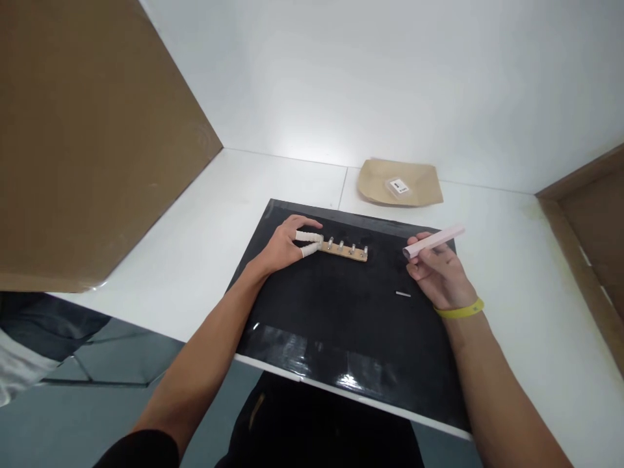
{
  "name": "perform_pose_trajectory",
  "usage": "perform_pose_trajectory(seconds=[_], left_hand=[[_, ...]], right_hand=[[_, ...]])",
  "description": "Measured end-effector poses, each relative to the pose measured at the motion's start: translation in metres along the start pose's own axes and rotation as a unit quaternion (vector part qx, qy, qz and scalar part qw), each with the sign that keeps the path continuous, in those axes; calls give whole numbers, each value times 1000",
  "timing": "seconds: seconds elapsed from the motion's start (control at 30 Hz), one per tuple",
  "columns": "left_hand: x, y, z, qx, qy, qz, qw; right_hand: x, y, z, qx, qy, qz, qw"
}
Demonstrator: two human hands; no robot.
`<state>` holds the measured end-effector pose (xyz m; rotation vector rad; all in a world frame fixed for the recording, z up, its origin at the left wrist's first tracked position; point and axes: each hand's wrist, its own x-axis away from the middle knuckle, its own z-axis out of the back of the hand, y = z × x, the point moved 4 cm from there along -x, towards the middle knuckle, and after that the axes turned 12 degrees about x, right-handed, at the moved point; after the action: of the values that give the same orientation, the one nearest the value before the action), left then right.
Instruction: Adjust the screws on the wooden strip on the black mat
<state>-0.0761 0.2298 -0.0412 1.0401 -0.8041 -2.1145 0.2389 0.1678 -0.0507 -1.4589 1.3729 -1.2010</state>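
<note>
Pinching pink tool [433, 241], fingers [308, 236] steadying wooden strip [344, 250]

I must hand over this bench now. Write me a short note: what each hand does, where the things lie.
Left hand: fingertips in white covers press the left end of the small wooden strip with four metal pegs, which lies on the black mat.
Right hand: holds a pale pink pen-shaped tool above the mat, apart from the strip.
A small silver pin lies loose on the mat near the right hand.
A brown paper envelope lies behind the mat.
</note>
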Motion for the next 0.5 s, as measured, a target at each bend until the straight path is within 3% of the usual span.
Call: perform_pose_trajectory(seconds=[0.27, 0.5], left_hand=[[1, 7, -1, 60, 39, 40, 997], [-1, 22, -6, 95, 87, 50, 990]], right_hand=[[1, 3, -7, 55, -8, 11, 998], [-1, 4, 0, 89, 132, 96, 983]])
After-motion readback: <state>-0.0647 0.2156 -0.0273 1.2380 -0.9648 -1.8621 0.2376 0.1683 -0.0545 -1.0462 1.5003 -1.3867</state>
